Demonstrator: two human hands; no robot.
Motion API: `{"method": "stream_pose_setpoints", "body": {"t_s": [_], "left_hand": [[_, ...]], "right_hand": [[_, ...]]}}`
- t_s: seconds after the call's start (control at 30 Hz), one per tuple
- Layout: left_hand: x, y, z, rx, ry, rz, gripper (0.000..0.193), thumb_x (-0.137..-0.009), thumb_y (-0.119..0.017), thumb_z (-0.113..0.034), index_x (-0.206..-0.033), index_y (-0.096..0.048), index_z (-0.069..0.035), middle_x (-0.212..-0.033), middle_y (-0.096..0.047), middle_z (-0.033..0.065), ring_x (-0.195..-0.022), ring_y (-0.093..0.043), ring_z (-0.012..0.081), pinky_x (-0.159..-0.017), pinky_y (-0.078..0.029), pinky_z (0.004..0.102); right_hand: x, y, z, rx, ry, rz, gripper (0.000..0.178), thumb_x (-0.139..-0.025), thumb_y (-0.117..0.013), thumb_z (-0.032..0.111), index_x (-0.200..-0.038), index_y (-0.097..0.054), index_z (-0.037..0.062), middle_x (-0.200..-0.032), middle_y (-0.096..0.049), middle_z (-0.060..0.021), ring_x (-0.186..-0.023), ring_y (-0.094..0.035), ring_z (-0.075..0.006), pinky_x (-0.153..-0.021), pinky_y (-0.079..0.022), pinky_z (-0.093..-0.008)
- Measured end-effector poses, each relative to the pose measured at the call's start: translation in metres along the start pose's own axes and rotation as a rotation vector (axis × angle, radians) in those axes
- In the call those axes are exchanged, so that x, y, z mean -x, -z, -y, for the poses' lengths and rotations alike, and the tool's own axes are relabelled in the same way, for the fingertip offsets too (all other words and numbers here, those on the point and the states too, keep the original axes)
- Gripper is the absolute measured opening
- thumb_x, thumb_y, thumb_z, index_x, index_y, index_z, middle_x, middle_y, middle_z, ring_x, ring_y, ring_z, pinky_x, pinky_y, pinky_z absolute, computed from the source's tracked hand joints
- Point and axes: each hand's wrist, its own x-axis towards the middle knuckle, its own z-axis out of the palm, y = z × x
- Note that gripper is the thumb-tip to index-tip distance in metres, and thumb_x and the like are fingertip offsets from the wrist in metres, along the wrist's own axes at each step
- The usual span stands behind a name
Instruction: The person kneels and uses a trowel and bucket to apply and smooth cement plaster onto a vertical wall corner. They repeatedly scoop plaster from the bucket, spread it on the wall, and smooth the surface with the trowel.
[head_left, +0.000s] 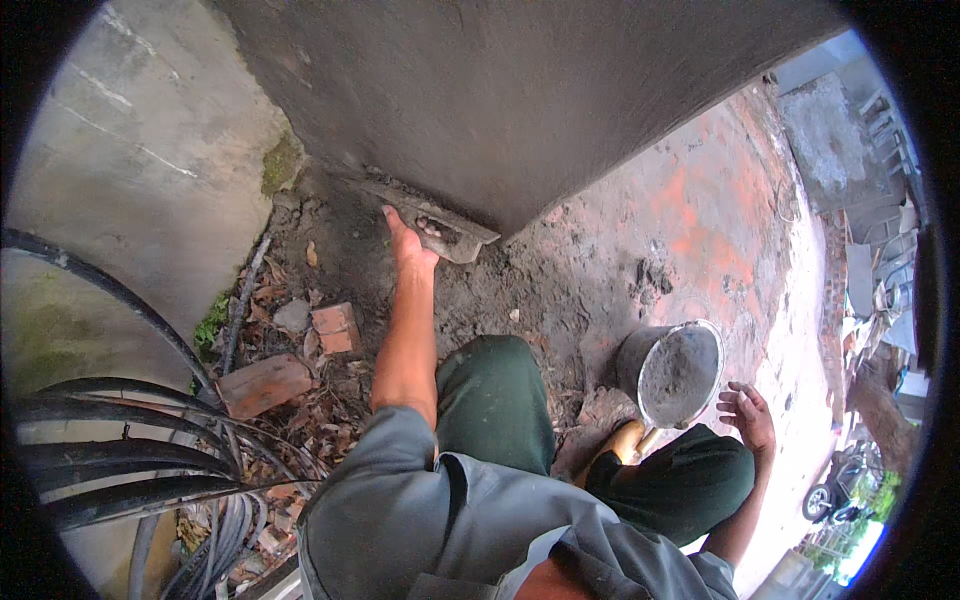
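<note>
My left hand [408,240] is wrapped round the handle of a plastering float [462,246], a long flat tool caked with grey mortar. The float lies against the lower edge of a freshly plastered grey wall [480,100], close to the ground. Over by my right knee, my right hand [748,415] hangs with its fingers apart and nothing in it. Beside that hand stands a round bucket [641,360] with grey mortar [681,376] inside.
Thick black cables [120,455] loop along the left side. A broken brick [264,385] and a smaller brick piece [335,328] lie among dry leaves. An older wall [150,170] rises at the left. A motorbike [835,492] stands far right.
</note>
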Motion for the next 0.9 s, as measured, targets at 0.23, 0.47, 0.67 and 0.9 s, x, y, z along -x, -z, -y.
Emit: {"method": "stream_pose_setpoints", "body": {"t_s": [0.23,0.47,0.67,0.9], "left_hand": [[0.037,-0.07,-0.051,-0.134,-0.218,-0.044,0.044,-0.096,-0.053,-0.052,-0.109,-0.054,-0.009,-0.077,-0.05,0.0027,-0.058,-0.047,0.0166,-0.05,-0.043,0.0355],[0.116,-0.162,-0.1,-0.296,-0.454,-0.01,0.046,-0.092,-0.062,-0.046,-0.113,-0.057,-0.006,-0.079,-0.052,0.0032,-0.061,-0.05,0.0139,-0.05,-0.043,0.0318],[0.194,-0.237,-0.115,-0.417,-0.73,0.038,0.035,-0.094,-0.061,-0.034,-0.104,-0.059,-0.001,-0.076,-0.053,0.0047,-0.058,-0.048,0.0139,-0.046,-0.042,0.0317],[0.276,-0.31,-0.122,-0.91,-1.258,0.125,0.042,-0.091,-0.065,-0.033,-0.104,-0.062,0.006,-0.078,-0.061,0.0127,-0.06,-0.056,0.0195,-0.055,-0.047,0.0346]], "right_hand": [[-0.005,-0.012,0.014,0.037,0.086,0.022,0.041,-0.097,-0.055,0.026,-0.129,-0.052,0.0009,-0.108,-0.066,-0.0122,-0.095,-0.065,-0.0221,-0.079,-0.055,-0.0349],[-0.013,-0.007,0.021,0.104,0.157,0.0,0.04,-0.096,-0.055,0.026,-0.128,-0.057,0.0025,-0.111,-0.067,-0.0103,-0.1,-0.063,-0.0188,-0.082,-0.054,-0.0338],[-0.027,0.004,0.015,0.067,0.216,0.068,0.042,-0.095,-0.058,0.03,-0.13,-0.057,0.0068,-0.111,-0.067,-0.0078,-0.099,-0.063,-0.0173,-0.082,-0.053,-0.0336],[-0.04,0.008,0.016,0.026,0.225,0.096,0.042,-0.095,-0.06,0.032,-0.129,-0.058,0.0082,-0.111,-0.067,-0.0068,-0.099,-0.063,-0.0172,-0.082,-0.053,-0.0329]]}}
